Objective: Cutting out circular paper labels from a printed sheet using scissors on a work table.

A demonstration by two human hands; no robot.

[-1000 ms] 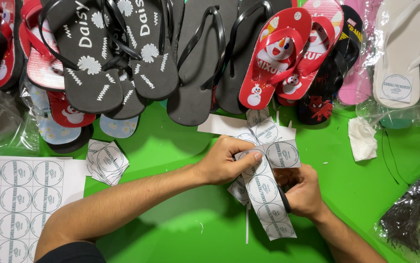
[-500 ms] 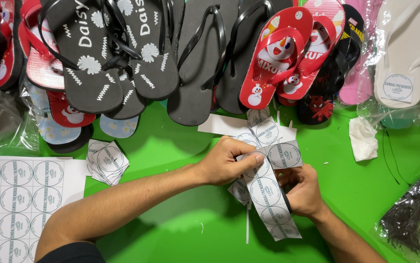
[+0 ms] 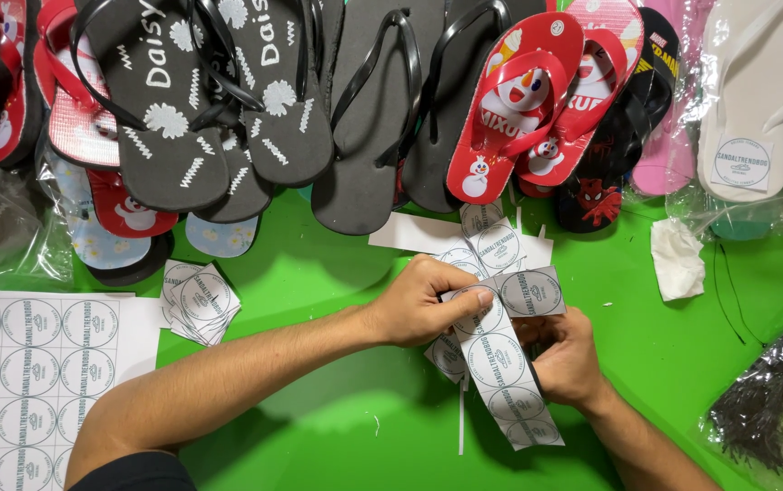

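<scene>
My left hand point(image 3: 423, 305) pinches a strip of round white label stickers point(image 3: 500, 364) that runs down over the green table point(image 3: 319, 264). Its thumb presses on the strip near a cut-off sticker square point(image 3: 532, 293). My right hand point(image 3: 566, 356) is curled under the same strip and grips it from the right, with something dark partly hidden in its palm. More sticker strips point(image 3: 487, 238) lie fanned out just behind both hands.
A row of flip-flops lines the back: black ones point(image 3: 209, 100), red snowman ones point(image 3: 523, 100), a white pair in plastic point(image 3: 750, 100). A sticker sheet point(image 3: 28, 373) lies at left, a stack of cut stickers point(image 3: 196, 300) beside it, crumpled tissue point(image 3: 678, 259) and black ties point(image 3: 778, 400) at right.
Both hands stay in place on the strip. The fingers have shifted slightly and the strip has slid a little between them.
</scene>
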